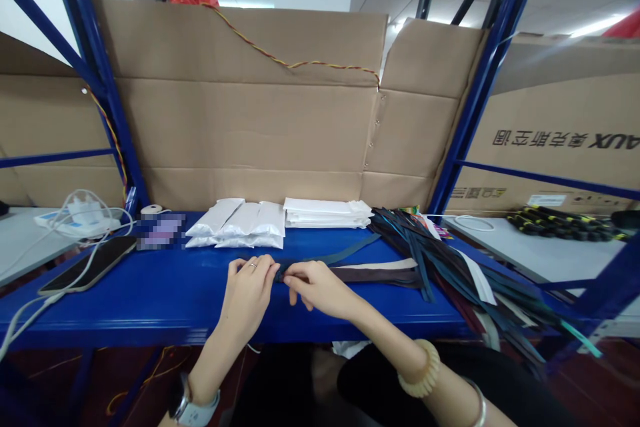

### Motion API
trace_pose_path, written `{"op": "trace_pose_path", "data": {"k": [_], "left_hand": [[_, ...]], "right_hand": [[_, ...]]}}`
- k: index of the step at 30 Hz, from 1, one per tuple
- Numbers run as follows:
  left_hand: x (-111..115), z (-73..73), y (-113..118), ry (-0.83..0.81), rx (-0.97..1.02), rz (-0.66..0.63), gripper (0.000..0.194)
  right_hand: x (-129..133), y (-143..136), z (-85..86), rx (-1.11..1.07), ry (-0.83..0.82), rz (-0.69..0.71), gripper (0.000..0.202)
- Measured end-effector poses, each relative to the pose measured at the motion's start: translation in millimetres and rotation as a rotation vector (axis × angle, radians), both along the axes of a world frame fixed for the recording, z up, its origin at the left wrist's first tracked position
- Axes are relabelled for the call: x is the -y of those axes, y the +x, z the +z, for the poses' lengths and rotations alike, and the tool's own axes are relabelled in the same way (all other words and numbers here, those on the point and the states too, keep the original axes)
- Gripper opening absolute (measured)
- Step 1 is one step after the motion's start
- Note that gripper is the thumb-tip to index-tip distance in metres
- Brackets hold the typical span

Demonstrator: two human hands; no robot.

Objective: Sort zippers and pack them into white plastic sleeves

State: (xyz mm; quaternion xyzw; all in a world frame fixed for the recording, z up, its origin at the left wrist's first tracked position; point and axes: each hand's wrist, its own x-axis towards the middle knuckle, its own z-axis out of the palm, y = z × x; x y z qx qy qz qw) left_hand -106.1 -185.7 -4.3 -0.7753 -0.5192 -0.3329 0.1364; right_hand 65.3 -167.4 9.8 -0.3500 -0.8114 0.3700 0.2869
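My left hand (254, 287) and my right hand (317, 285) meet over the middle of the blue table (175, 307). Both have their fingers pinched on the end of a dark blue fabric strip (340, 255), which trails off to the right. A cream strip (380, 268) and a dark brown strip (380, 275) lie flat on the table, running out from beside my right hand. The part of the blue strip between my fingertips is small and mostly covered.
White packets (250, 221) and a white stack (325, 213) stand along the cardboard back panel (280, 127). A heap of dark strips (450, 267) spreads over the right side and hangs past the edge. A phone (90, 265) and a white cable (53, 300) lie at the left.
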Motion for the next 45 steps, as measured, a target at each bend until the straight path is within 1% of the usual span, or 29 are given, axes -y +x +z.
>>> {"op": "trace_pose_path", "data": {"k": [2, 5, 7, 10, 14, 17, 20, 23, 27, 32, 37, 42, 45], "left_hand": [[1.8, 0.6, 2.2, 0.001, -0.027, -0.031, 0.027], [5.0, 1.1, 5.8, 0.021, -0.05, -0.039, 0.025], [6.8, 0.9, 7.7, 0.046, -0.066, -0.022, 0.024], [8.1, 0.0, 9.3, 0.076, -0.102, -0.006, 0.024], [7.8, -0.6, 9.8, 0.087, -0.113, 0.015, 0.024], [7.7, 0.5, 9.3, 0.082, -0.111, 0.0, 0.023], [8.1, 2.1, 7.3, 0.105, -0.128, -0.03, 0.023], [8.8, 3.7, 3.5, 0.187, -0.137, -0.059, 0.023], [9.4, 5.6, -0.9, 0.26, -0.118, -0.065, 0.019], [9.1, 6.4, -2.0, 0.269, -0.106, -0.05, 0.018], [10.5, 7.6, -0.3, 0.273, -0.142, -0.027, 0.018], [13.5, 10.2, 1.2, 0.28, -0.149, -0.033, 0.019], [14.3, 11.1, 0.8, 0.272, -0.137, -0.038, 0.019]], "right_hand": [[-0.9, -4.9, -6.4, -0.084, -0.098, 0.026, 0.02], [-3.9, -8.3, -12.5, -0.195, -0.183, 0.025, 0.018], [-5.3, -7.9, -13.6, -0.227, -0.172, -0.016, 0.018], [-5.1, -5.3, -11.3, -0.204, -0.103, -0.059, 0.019], [-1.2, -2.3, -5.7, -0.148, -0.032, -0.038, 0.022], [0.9, -1.4, -2.8, -0.131, 0.025, -0.031, 0.021], [-0.5, -0.7, -2.7, -0.116, -0.016, 0.006, 0.017], [-3.7, -0.3, -4.1, -0.138, -0.095, 0.053, 0.014], [-5.0, 0.2, -4.1, -0.178, -0.106, 0.054, 0.012], [-1.7, 1.0, 0.8, -0.181, -0.11, 0.053, 0.012], [0.5, 2.9, 5.8, -0.137, -0.035, 0.006, 0.014], [-0.1, 4.7, 6.7, -0.169, -0.112, 0.055, 0.019], [0.3, 5.1, 7.7, -0.189, -0.107, 0.055, 0.021]]}}
